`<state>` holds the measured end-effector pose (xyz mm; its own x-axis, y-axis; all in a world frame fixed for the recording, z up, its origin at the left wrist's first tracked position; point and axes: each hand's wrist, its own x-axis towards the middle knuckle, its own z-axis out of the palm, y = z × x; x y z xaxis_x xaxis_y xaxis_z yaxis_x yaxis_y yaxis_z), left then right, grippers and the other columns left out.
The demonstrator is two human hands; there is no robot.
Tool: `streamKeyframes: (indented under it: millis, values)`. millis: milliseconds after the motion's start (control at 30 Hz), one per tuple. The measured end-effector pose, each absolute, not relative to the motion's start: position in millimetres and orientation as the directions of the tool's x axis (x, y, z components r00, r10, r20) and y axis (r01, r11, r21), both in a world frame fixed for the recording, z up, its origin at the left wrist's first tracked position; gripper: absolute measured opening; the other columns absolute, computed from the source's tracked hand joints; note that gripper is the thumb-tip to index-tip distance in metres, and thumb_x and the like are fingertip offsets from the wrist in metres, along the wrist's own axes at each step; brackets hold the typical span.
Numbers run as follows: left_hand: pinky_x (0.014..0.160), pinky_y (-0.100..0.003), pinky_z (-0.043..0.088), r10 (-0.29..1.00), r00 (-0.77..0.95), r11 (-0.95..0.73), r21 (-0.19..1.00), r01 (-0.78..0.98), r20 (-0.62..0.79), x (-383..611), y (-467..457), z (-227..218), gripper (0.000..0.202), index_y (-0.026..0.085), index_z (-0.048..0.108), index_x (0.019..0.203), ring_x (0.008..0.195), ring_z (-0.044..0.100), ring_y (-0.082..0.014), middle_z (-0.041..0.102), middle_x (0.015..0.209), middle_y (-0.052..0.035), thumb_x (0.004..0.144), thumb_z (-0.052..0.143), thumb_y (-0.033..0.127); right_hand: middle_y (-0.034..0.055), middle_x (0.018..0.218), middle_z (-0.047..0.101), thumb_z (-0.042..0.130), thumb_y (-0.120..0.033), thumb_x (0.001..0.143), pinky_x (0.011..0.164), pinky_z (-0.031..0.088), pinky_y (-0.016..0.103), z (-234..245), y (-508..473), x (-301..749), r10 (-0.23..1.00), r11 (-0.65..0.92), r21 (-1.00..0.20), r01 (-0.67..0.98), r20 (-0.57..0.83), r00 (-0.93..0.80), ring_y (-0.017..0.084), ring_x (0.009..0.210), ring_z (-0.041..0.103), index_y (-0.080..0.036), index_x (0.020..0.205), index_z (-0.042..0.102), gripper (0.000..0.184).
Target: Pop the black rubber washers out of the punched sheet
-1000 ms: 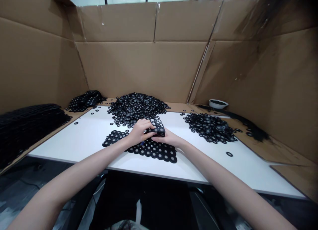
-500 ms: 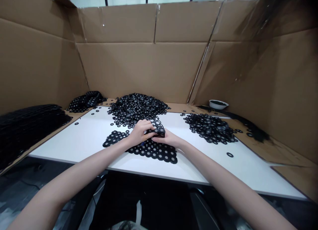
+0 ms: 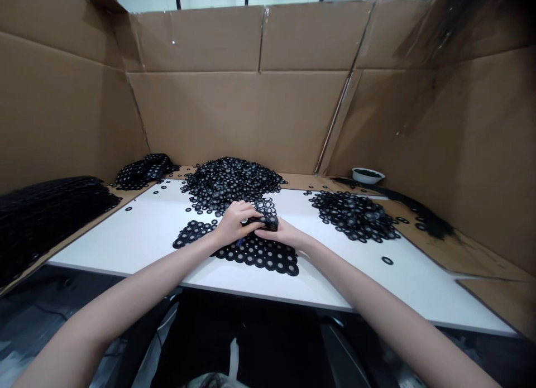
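A black sheet with rows of round holes [image 3: 268, 258] lies on the white table in front of me, one part folded up. My left hand [image 3: 235, 223] pinches the raised fold from the left, fingers bent over its top. From the right, my right hand [image 3: 281, 233] grips the same fold, its thumb in front and the other fingers hidden behind the sheet. Something small and blue [image 3: 240, 242] shows under my left hand, too small to name. Just beyond my hands rises a large heap of black rings [image 3: 234, 178].
A second pile of black rings [image 3: 355, 216] lies at right, with a single ring [image 3: 387, 260] nearer me. Behind it stands a white bowl [image 3: 367, 176]. Stacked black sheets [image 3: 54, 215] are at far left, a crumpled perforated sheet [image 3: 144, 170] behind them. Cardboard walls [image 3: 234, 114] enclose the table.
Both hands stay nearly still on the fold. The left fingertips and the upper part of the fold have shifted very slightly.
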<state>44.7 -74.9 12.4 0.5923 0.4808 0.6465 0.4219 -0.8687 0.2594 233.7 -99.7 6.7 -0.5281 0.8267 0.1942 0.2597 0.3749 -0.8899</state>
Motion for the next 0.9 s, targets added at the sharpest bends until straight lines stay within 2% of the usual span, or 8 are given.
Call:
streamKeyframes:
  millis: [167, 367, 700, 900]
  values:
    - [0.083, -0.033, 0.040, 0.440, 0.589, -0.893, 0.260, 0.368, 0.677, 44.4, -75.4, 12.5, 0.030, 0.020, 0.066, 0.104, 0.090, 0.053, -0.0176, 0.062, 0.095, -0.0061, 0.085, 0.055, 0.040, 0.0078, 0.127, 0.056, 0.066, -0.039, 0.077, 0.099, 0.041, 0.044, 6.5, -100.0, 233.8, 0.853, 0.360, -0.882, 0.304, 0.180, -0.490, 0.026, 0.112, 0.053, -0.020, 0.126, 0.051, 0.054]
    - [0.080, -0.033, 0.041, 0.410, 0.562, -0.902, 0.227, 0.367, 0.718, 45.1, -74.7, 12.2, 0.027, 0.021, 0.069, 0.099, 0.089, 0.051, -0.0175, 0.060, 0.094, -0.0070, 0.084, 0.055, 0.039, 0.0063, 0.123, 0.059, 0.064, -0.039, 0.079, 0.098, 0.042, 0.043, 7.8, -100.8, 231.0, 0.837, 0.397, -0.878, 0.269, 0.226, -0.498, 0.025, 0.110, 0.055, -0.020, 0.120, 0.055, 0.046]
    - [0.078, -0.034, 0.040, 0.426, 0.529, -0.890, 0.236, 0.390, 0.734, 44.3, -75.8, 13.8, 0.029, 0.020, 0.067, 0.102, 0.085, 0.051, -0.0174, 0.061, 0.090, -0.0067, 0.084, 0.056, 0.039, 0.0074, 0.114, 0.063, 0.067, -0.038, 0.075, 0.093, 0.043, 0.042, 9.2, -102.2, 231.9, 0.903, 0.270, -0.921, 0.282, 0.141, -0.407, 0.025, 0.103, 0.057, -0.017, 0.116, 0.056, 0.048]
    - [0.080, -0.034, 0.037, 0.466, 0.539, -0.867, 0.241, 0.437, 0.701, 43.4, -76.2, 14.1, 0.028, 0.020, 0.066, 0.100, 0.083, 0.051, -0.0173, 0.064, 0.086, -0.0048, 0.086, 0.052, 0.040, 0.0071, 0.108, 0.064, 0.061, -0.040, 0.080, 0.091, 0.043, 0.041, 6.2, -99.9, 229.7, 0.891, 0.353, -0.881, 0.315, 0.214, -0.400, 0.025, 0.101, 0.057, -0.016, 0.108, 0.058, 0.037]
